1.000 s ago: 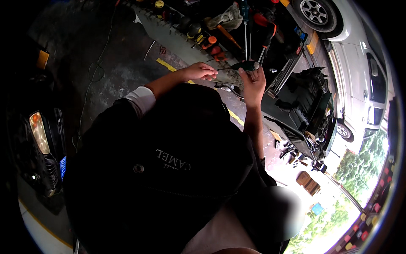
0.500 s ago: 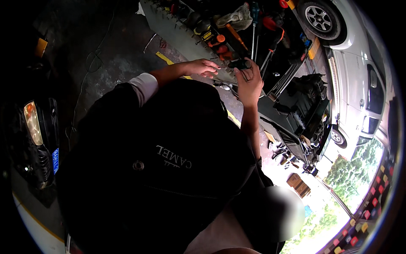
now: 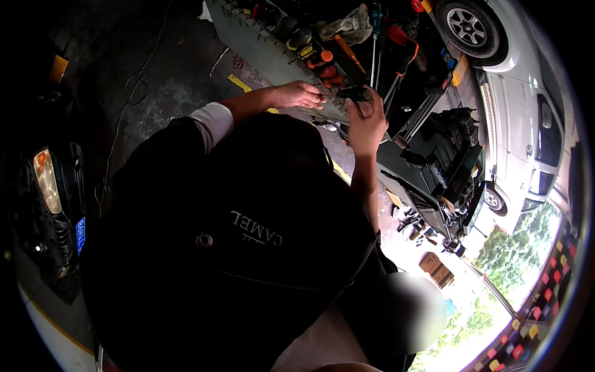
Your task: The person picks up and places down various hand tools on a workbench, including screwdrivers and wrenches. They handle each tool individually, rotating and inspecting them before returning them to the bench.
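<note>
My right hand (image 3: pixel 367 124) is closed around the dark handle of what looks like a screwdriver (image 3: pixel 354 93), gripped between thumb and fingers. Its thin shaft points left toward my left hand (image 3: pixel 300 95). The fingers of that hand are stretched out, with the fingertips close to the end of the shaft; whether they touch it I cannot tell. Just beyond both hands lies a tool tray (image 3: pixel 291 71) with several tools, among them orange-handled ones (image 3: pixel 320 59) and a long screwdriver with a teal handle (image 3: pixel 376 18).
A black garment or bag (image 3: pixel 217 204) fills the middle below my hands. A crumpled pale cloth (image 3: pixel 347 26) lies among the tools. Right of it stand a dark cart (image 3: pixel 427 180) and a silver car (image 3: pixel 514 111). At far left is a black car (image 3: pixel 59 204); a cable (image 3: pixel 118 136) runs along the floor.
My left hand has moved slightly right, and its fingertips are nearer the shaft's end. The right hand keeps its grip on the screwdriver, almost unmoved.
</note>
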The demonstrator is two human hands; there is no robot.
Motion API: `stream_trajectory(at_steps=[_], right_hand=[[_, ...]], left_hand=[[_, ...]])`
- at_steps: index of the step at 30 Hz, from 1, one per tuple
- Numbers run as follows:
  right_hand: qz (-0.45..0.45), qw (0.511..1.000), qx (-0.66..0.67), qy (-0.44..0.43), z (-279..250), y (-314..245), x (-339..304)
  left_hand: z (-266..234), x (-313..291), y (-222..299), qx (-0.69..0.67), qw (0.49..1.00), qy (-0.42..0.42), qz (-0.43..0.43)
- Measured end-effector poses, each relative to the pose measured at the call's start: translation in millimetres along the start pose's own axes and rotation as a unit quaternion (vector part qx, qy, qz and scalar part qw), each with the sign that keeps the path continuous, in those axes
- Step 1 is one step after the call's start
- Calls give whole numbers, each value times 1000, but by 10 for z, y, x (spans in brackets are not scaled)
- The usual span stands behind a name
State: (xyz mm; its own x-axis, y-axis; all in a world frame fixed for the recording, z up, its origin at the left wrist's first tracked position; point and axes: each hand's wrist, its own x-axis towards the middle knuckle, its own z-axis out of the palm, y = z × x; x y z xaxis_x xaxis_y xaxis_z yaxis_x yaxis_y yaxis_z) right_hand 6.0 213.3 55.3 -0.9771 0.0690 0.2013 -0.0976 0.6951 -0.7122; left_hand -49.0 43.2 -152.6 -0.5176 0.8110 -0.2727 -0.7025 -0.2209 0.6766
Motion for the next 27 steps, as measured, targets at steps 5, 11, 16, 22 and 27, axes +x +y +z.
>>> stream_trajectory(at_steps=[5,11,16,22,27], right_hand=[[32,999,-33,7,36,40,-28],[41,997,-63,-5,79,55,-21],[32,996,-78,-9,136,85,-40],[23,997,-70,-2,171,147,-58],[30,996,-87,-14,169,152,-29]], left_hand=[[108,-66,63,25,1000,4,-9],[188,-56,116,74,997,28,-20],[212,-24,114,88,994,49,-33],[200,-12,118,122,990,53,-55],[76,65,0,225,966,108,-61]])
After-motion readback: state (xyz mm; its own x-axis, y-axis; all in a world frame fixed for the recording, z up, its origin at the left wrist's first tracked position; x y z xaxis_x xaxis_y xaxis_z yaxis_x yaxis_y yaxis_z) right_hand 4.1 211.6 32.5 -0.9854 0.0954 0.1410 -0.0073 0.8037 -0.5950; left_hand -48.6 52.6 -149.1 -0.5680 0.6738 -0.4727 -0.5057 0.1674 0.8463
